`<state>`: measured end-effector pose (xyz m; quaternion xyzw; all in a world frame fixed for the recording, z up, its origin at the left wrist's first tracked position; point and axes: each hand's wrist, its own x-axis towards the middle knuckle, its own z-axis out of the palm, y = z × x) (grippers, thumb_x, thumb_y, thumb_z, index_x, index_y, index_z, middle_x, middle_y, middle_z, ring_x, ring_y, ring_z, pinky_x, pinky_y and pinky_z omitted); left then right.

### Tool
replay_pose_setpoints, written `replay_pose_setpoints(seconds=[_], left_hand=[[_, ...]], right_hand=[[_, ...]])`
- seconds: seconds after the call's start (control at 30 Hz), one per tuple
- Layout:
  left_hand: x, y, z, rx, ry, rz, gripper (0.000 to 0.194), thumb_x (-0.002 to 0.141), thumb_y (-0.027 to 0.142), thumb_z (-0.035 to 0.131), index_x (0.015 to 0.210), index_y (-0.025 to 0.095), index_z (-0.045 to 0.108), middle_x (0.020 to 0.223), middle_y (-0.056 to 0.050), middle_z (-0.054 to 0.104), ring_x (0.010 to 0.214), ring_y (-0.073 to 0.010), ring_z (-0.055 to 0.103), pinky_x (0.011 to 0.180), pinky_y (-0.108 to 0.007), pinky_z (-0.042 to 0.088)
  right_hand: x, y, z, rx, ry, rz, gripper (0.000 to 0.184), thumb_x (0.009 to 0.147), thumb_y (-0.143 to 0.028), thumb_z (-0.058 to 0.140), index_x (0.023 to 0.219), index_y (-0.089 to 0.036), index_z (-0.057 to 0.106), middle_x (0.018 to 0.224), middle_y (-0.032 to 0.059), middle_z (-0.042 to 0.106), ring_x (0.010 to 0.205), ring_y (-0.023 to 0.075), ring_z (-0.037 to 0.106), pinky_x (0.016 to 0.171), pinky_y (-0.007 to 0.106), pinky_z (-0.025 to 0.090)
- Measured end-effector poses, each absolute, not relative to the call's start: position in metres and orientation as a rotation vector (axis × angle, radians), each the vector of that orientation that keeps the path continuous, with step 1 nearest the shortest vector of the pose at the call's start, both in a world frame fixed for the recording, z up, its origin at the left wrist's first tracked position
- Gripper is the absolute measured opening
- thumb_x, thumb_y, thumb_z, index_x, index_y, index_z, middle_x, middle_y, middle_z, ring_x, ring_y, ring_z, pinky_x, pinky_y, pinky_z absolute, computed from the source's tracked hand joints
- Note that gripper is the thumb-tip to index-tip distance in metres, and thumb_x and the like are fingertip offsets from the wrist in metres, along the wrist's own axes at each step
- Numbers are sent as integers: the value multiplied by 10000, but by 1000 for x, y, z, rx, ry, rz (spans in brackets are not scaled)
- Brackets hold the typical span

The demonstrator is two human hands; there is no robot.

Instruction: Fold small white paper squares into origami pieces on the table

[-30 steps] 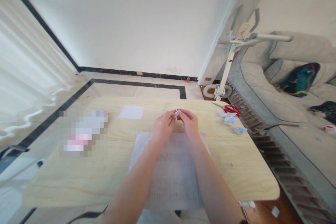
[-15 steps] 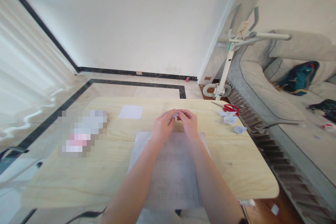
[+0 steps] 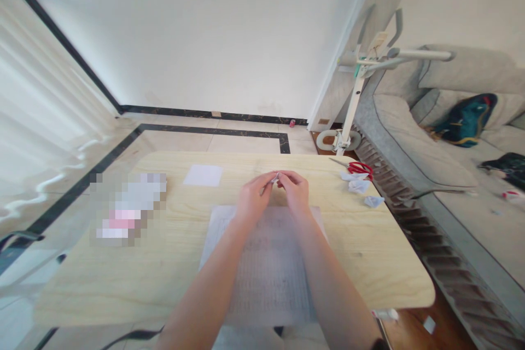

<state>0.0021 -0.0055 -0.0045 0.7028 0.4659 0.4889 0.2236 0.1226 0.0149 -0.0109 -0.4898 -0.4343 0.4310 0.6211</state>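
Observation:
My left hand [image 3: 253, 198] and my right hand [image 3: 294, 192] meet above the middle of a light wooden table [image 3: 172, 262]. Both pinch a small folded piece of white paper [image 3: 275, 177] between thumb and fingertips. Under my forearms lies a translucent gridded mat [image 3: 266, 268]. Much of the small paper is hidden by my fingers.
A white square sheet [image 3: 203, 175] lies at the far left of the table. Red-handled scissors [image 3: 357, 168] and crumpled paper scraps [image 3: 361, 187] sit at the far right. A blurred patch [image 3: 128, 208] covers something on the left. A grey sofa [image 3: 430, 158] and white stand [image 3: 348, 115] are to the right.
Both hands stay pinched on the small paper, with only slight finger movement. The view has shifted a little.

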Motion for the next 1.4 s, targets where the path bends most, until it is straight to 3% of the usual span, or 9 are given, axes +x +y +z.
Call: replay_pose_setpoints(seconds=[0.57, 0.7, 1.0, 1.4], left_hand=[[4, -5, 0, 1669, 1190, 1290, 268, 815, 189, 486, 1014, 206, 666, 999, -41, 685, 923, -171, 628, 857, -326, 487], [4, -4, 4, 1523, 1209, 1277, 237, 795, 239, 524, 972, 188, 673, 897, -50, 700, 788, -165, 650, 771, -314, 516], [4, -1, 5, 1345, 1167, 1291, 269, 789, 343, 550, 945, 148, 650, 895, -80, 694, 789, -176, 660, 658, -268, 520], [3, -2, 7, 1325, 1104, 1227, 280, 815, 362, 508, 926, 142, 642, 856, -69, 675, 729, -159, 655, 616, -243, 504]], right_hand=[[123, 13, -7, -1055, -912, 1061, 57, 623, -205, 574, 611, -183, 625, 574, -16, 580, 523, 105, 479, 520, 243, 384], [122, 12, -6, -1042, -959, 1081, 102, 651, -236, 576, 664, -184, 663, 600, -1, 599, 539, 114, 497, 533, 254, 402], [122, 14, -10, -1059, -1076, 1036, 160, 661, -324, 650, 762, -201, 672, 713, 16, 651, 595, 132, 546, 553, 266, 423], [123, 14, -8, -1063, -1028, 1108, 216, 633, -382, 687, 725, -192, 641, 626, -18, 590, 520, 100, 477, 496, 241, 375]])
